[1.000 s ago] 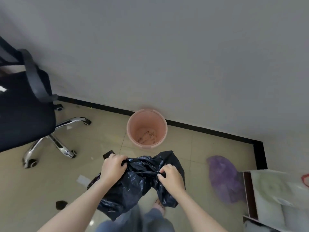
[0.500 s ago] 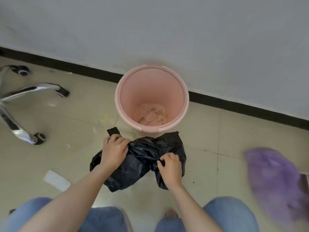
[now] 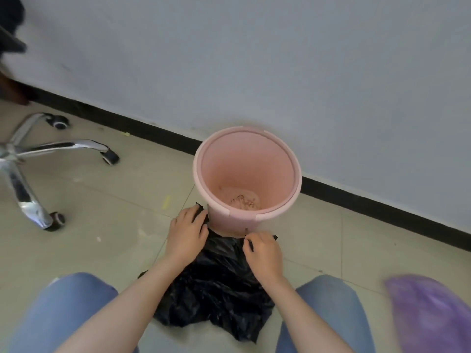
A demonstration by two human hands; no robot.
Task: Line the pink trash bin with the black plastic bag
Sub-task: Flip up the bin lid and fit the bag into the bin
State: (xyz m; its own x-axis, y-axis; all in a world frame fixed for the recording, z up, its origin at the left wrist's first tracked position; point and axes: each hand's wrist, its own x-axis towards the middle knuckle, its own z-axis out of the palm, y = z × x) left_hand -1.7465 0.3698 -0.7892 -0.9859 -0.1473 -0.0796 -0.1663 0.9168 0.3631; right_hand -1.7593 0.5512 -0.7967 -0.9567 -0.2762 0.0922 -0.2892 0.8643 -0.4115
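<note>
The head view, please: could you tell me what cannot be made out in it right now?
- Black plastic bag: its opening is hidden under the left hand and right hand.
- Pink trash bin: the specks on its bottom are too small to identify.
- Purple object: blurred, cut by the right edge.
- Chair base: cut by the left edge.

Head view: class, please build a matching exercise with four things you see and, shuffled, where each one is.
Things:
1. pink trash bin
2. black plastic bag
3. chair base
4. purple bag

Places:
A. far left on the floor
B. against the wall
C. bottom right corner
D. gripped by the left hand and the right hand

Pairs: 1-B, 2-D, 3-A, 4-C
</note>
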